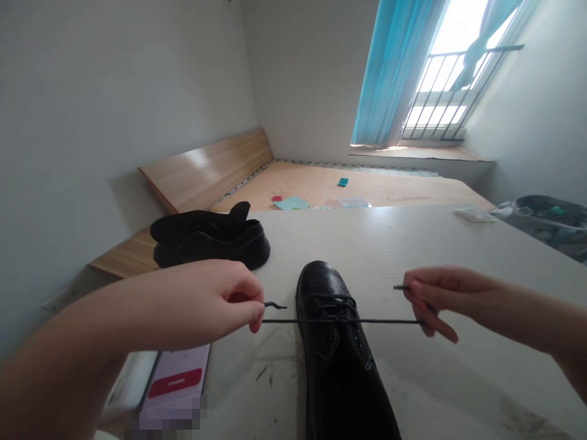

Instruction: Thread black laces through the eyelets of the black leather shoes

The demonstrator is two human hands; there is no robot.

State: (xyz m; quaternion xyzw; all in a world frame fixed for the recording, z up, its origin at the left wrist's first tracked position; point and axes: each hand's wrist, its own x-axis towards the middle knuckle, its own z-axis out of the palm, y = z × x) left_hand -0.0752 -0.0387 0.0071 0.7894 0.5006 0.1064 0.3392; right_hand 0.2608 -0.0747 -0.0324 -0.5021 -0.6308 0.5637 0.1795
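A black leather shoe (321, 281) stands on the white tabletop, its toe pointing away from me. A thin black shoelace (385, 321) runs level across its front eyelets, drawn straight out to both sides. To the left of the shoe, my left hand (220, 299) pinches one side of the lace, and a short loose end sticks out past the fingers. On the right, my right hand (428, 299) grips the other side between thumb and fingers, with the lace tip poking out to the left. The shoe's opening is dark and its heel runs out of view.
More black footwear (211, 238) lies on its side at the back left of the white table (403, 244). A phone (177, 379) is partly under my left forearm. Beyond are a wooden bed board (293, 174), a blue curtain (389, 73) and a grey bag (545, 220) at right.
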